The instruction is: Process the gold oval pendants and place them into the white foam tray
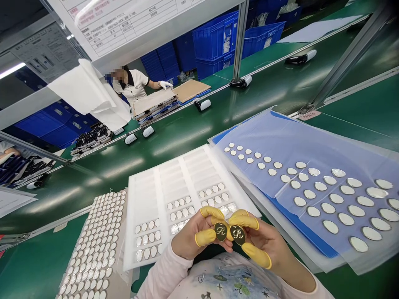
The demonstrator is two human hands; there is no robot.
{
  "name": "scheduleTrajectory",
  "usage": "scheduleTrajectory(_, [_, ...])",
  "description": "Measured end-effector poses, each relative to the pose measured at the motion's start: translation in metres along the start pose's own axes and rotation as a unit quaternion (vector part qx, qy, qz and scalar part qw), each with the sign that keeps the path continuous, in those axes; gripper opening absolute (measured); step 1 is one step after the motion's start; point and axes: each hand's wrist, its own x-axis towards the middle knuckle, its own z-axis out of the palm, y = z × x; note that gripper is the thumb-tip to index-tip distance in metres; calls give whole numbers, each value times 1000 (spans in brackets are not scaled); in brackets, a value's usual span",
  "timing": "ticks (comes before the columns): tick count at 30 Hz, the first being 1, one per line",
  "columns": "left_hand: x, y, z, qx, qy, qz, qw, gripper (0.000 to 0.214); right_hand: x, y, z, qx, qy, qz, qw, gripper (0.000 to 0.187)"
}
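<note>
My left hand (199,232), in yellow finger cots, pinches a dark oval badge (220,231) with a gold rim and a light script letter like an R. A second badge (237,235) of the same look is gripped in my right hand (260,236), also wearing yellow finger cots. Both badges face me side by side, close to my chest. Just beyond them lies a white foam tray (145,195) with rows of pale oval pieces (177,214), partly covered by my hands.
Left of the tray, a board carries many pale ovals (93,253). On the right, a blue sheet (264,133) under clear film bears scattered ovals. Behind runs a green conveyor (174,145) with white-and-black parts (204,105). Across it, a gloved person (135,85) stands by stacked boards (156,104).
</note>
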Motion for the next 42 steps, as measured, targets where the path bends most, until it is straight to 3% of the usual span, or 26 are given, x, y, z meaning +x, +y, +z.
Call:
scheduleTrajectory(4, [0,-4,-4,-56,-40,16,997,37,3,-3,9,130,-36,28,990,28])
scheduleTrajectory(9, [1,-7,-5,-87,-61,34,994,32,11,-8,16,237,-74,17,969,31])
scheduleTrajectory(18, [1,-9,-8,-97,-70,41,992,31,13,-10,19,265,-79,32,960,29])
scheduleTrajectory(32, [0,-11,-11,-74,-61,53,994,31,14,-9,20,221,-52,38,973,31])
scheduleTrajectory(35, [-2,-8,-6,-8,-62,97,993,27,14,-11,21,221,-34,45,974,33])
scheduleTrajectory(38, [-6,0,0,146,-64,137,978,34,13,-11,19,209,-14,61,976,34])
scheduleTrajectory(40, [-9,6,4,298,-56,156,940,41,11,-9,15,190,-8,59,980,34])
scheduleTrajectory(42, [-11,12,7,432,-49,173,884,45,10,-5,11,166,-3,51,985,35])
